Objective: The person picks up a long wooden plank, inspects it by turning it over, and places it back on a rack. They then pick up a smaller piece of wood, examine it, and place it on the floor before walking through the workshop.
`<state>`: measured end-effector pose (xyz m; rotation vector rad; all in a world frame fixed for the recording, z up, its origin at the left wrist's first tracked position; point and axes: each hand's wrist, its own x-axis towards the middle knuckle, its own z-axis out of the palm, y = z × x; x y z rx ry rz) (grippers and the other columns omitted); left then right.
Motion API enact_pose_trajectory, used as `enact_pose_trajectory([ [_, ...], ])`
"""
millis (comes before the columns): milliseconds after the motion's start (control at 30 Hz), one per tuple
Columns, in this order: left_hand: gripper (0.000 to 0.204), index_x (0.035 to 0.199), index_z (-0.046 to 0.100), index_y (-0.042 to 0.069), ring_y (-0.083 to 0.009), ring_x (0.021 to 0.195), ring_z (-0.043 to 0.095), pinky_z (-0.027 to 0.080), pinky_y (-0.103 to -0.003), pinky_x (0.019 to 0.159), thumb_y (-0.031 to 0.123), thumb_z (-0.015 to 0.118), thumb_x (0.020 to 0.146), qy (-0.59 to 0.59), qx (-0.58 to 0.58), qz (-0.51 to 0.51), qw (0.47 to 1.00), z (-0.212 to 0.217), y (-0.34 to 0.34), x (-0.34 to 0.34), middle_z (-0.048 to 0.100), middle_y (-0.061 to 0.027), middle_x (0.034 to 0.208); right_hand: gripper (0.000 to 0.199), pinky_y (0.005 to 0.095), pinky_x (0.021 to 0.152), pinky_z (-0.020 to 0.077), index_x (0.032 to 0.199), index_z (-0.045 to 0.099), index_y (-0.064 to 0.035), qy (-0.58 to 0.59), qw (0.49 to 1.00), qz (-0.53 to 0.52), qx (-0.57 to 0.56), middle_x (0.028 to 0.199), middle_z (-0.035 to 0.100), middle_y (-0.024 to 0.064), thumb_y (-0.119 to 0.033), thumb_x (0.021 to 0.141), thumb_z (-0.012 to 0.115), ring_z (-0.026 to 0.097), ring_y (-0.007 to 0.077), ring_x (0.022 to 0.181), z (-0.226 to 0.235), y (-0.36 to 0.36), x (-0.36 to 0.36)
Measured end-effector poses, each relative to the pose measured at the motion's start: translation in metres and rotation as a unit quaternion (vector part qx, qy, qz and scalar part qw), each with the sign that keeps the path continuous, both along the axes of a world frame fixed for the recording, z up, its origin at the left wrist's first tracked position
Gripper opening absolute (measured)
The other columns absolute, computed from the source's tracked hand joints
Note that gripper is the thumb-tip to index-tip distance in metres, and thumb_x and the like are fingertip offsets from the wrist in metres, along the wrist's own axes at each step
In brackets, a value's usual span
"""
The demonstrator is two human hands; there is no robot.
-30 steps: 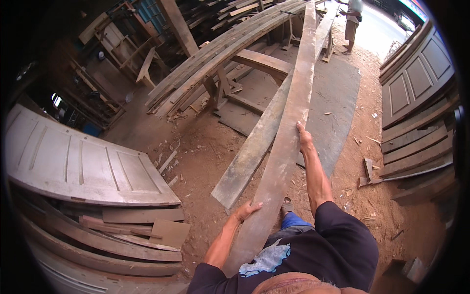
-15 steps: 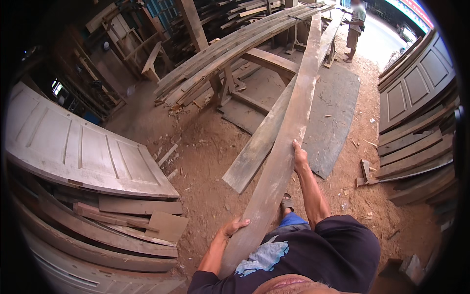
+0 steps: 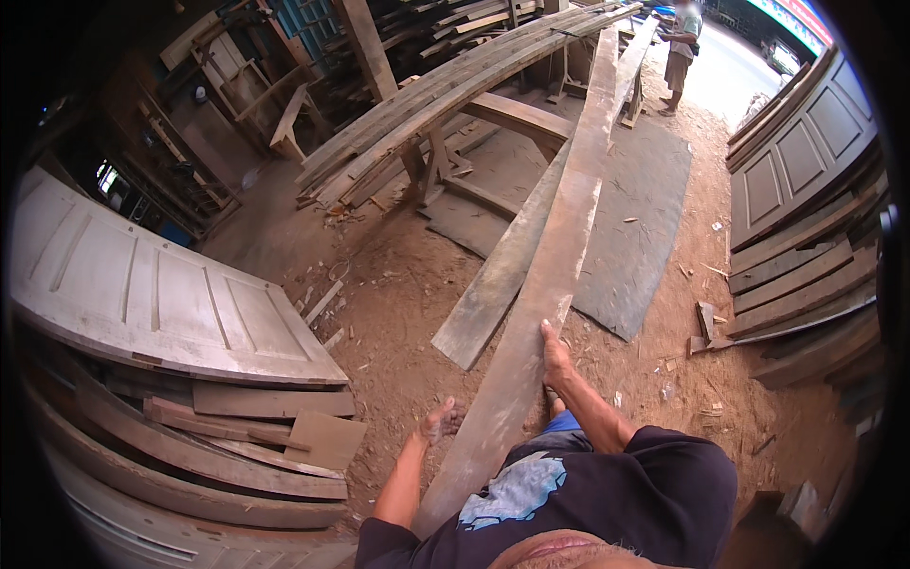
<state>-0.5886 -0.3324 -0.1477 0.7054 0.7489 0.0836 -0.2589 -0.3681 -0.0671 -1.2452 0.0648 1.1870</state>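
Note:
A long, weathered wooden plank (image 3: 545, 284) runs from beside my body away toward the far bench. My right hand (image 3: 557, 357) grips its right edge, thumb on the top face and the other fingers hidden underneath. Just off the left edge, my left hand (image 3: 440, 420) hovers with its fingers apart, holding nothing. Another greyish plank (image 3: 485, 308) slants below the long one, partly covered by it.
Several long boards (image 3: 417, 119) lie across a wooden trestle (image 3: 438, 156). On the left, a pale panelled door (image 3: 171, 284) rests over stacked timber. A dark door (image 3: 806, 142) leans at right. Far off stands a person (image 3: 679, 57). A grey sheet (image 3: 630, 247) covers some dirt floor.
My left hand has come away from the plank's left edge. My right hand and the plank have shifted slightly left and toward me.

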Motion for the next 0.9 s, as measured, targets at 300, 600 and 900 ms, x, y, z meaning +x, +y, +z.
enact_pose_trajectory([
  [300,0.082,0.145,0.040,0.001,-0.0222,0.112,0.058,0.051,-0.036,0.090,0.042,0.072,0.082,0.014,0.108,-0.087,0.990,0.075,0.014,0.107,0.058,-0.0138,0.127,0.063,0.0458,0.096,0.0509,0.135,0.052,-0.0009,0.038,0.996,0.074,0.032,0.124,0.064,0.0165,-0.049,0.095,0.059,0.063,0.0292,0.110,-0.021,-0.005,0.016],
  [600,0.080,0.144,0.043,0.000,-0.0225,0.111,0.058,0.046,-0.034,0.096,0.035,0.073,0.079,0.058,0.116,-0.038,0.991,0.073,0.005,0.107,0.059,-0.0140,0.127,0.091,0.0486,0.111,0.0368,0.151,0.033,-0.0060,0.069,0.990,0.102,0.070,0.148,0.046,0.0199,-0.075,0.092,0.038,0.048,0.0327,0.132,-0.022,0.063,0.202],
  [900,0.087,0.146,0.041,0.001,-0.0257,0.119,0.055,0.042,-0.037,0.101,0.047,0.073,0.080,0.100,0.156,-0.034,0.982,0.046,0.006,0.102,0.055,-0.0170,0.134,0.075,0.0443,0.100,0.0486,0.130,0.055,0.0077,-0.137,0.990,-0.033,0.001,0.126,0.063,0.0197,-0.055,0.090,0.064,0.063,0.0316,0.112,-0.064,0.180,0.263],
])
